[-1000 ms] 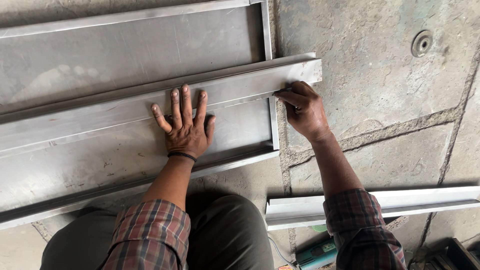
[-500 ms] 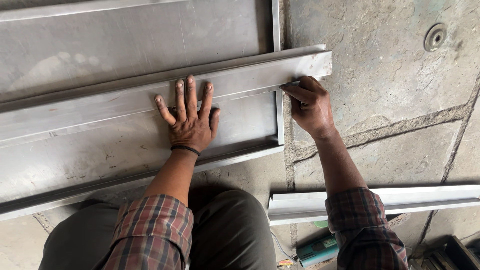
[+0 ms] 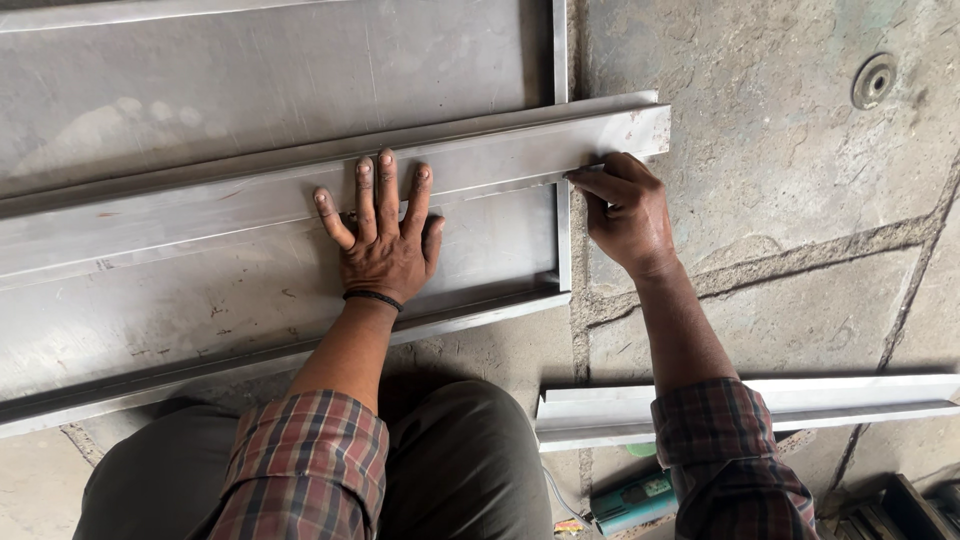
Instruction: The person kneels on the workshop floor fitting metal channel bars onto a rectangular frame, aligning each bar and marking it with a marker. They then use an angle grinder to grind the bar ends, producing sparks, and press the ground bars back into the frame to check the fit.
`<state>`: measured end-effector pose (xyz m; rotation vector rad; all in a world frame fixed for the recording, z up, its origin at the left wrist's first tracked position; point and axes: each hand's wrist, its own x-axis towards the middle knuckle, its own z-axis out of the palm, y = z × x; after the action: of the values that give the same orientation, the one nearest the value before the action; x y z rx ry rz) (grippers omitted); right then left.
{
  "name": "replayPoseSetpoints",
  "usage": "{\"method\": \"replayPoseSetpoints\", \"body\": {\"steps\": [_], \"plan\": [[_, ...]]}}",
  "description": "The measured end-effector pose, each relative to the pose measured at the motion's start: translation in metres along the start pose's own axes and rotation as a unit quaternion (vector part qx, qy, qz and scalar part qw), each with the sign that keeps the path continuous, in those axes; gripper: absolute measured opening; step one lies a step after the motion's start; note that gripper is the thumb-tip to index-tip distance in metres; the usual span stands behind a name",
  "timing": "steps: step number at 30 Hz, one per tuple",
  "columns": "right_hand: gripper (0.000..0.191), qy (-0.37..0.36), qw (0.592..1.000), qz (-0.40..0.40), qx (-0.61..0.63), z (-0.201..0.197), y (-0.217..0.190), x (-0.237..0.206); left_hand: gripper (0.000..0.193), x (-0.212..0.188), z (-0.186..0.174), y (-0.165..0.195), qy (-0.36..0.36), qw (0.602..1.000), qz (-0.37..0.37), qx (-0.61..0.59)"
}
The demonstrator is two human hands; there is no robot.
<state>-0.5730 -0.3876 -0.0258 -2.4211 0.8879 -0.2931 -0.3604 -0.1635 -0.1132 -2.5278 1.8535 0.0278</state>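
Both hands sit much as they did half a second ago; the right hand [image 3: 625,215] has edged slightly toward the end of the steel channel [image 3: 520,155], and the view has drifted a little so the channel's end lies higher and further right. That long, shallow channel lies slanted across a large sheet-metal panel [image 3: 250,80] with a folded rim, its right end jutting just past the panel's right edge over the concrete floor [image 3: 760,180].

The left hand [image 3: 385,245] is spread flat, fingers wide apart, palm down; the fingertips press on the channel's face and the heel of the hand rests on the panel just below the channel's lower lip. It grips nothing. A dark band circles its wrist.

The right hand is partly curled, with the forefinger and thumb stretched out to the channel's lower edge close to its right end, just where the panel's rim passes beneath. Whether they pinch something small there cannot be told.

Well below the channel, a second steel section [image 3: 800,400] lies on the floor beside the person's knee, with a teal power tool [image 3: 630,500] just under it. A round floor drain [image 3: 875,80] sits up and right of the channel's end.
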Motion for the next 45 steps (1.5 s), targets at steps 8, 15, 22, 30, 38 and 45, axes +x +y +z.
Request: {"method": "replayPoseSetpoints", "body": {"steps": [8, 15, 22, 30, 38, 45], "plan": [[0.024, -0.014, 1.0, -0.006, -0.009, 0.001, 0.004, 0.001, 0.062, -0.001, 0.003, 0.001, -0.015, 1.0, -0.002, -0.012], [0.019, 0.001, 0.999, 0.03, -0.013, -0.006, -0.007, 0.001, 0.063, -0.001, 0.002, 0.002, -0.005, 1.0, -0.004, -0.017], [0.014, 0.033, 0.996, 0.079, 0.018, -0.029, 0.005, 0.05, 0.064, 0.0, 0.008, 0.0, 0.006, 1.0, -0.008, -0.021], [0.009, -0.069, 0.997, 0.02, -0.012, -0.027, 0.016, 0.084, 0.064, -0.007, 0.013, 0.002, 0.002, 0.999, -0.009, -0.043], [0.01, -0.087, 0.995, -0.026, -0.028, -0.024, 0.019, 0.094, 0.064, -0.007, 0.011, 0.001, 0.02, 0.999, -0.008, -0.044], [0.01, -0.107, 0.993, -0.023, -0.039, -0.024, 0.022, 0.093, 0.067, -0.007, 0.011, 0.002, 0.022, 0.999, -0.006, -0.028]]}}
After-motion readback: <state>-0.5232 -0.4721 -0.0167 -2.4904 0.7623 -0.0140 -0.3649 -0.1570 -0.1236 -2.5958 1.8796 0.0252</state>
